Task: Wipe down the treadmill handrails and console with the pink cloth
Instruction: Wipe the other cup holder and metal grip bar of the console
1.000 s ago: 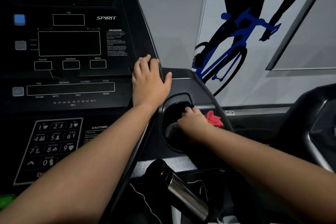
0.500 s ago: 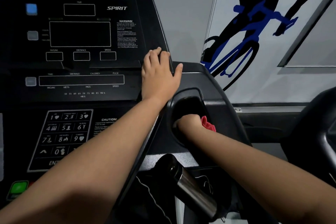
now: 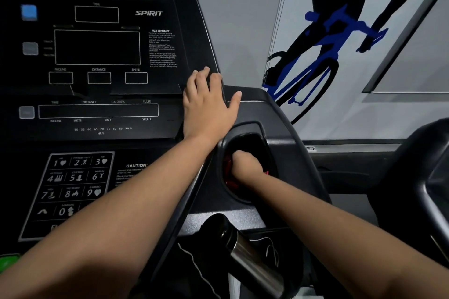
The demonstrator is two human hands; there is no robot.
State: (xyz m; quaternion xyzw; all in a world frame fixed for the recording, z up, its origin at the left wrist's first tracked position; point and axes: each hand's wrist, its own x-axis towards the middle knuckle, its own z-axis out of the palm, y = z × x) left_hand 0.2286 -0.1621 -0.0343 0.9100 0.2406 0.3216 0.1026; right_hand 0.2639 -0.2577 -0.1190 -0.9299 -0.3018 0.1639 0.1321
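The black treadmill console fills the left half of the view, with dark displays and a number keypad. My left hand lies flat and open on the console's right edge. To its right is a round cup-holder recess in the console's side wing. My right hand is down inside that recess, closed on the pink cloth. Only small red-pink bits of the cloth show around my fist. A chrome handrail grip slants below the recess.
A wall poster of a cyclist on a blue bike hangs at the right. Part of another black machine curves in at the far right. A green button shows at the lower left corner.
My right hand has pushed deeper into the cup-holder recess, and less of the cloth shows than before. My left hand stays on the console's edge.
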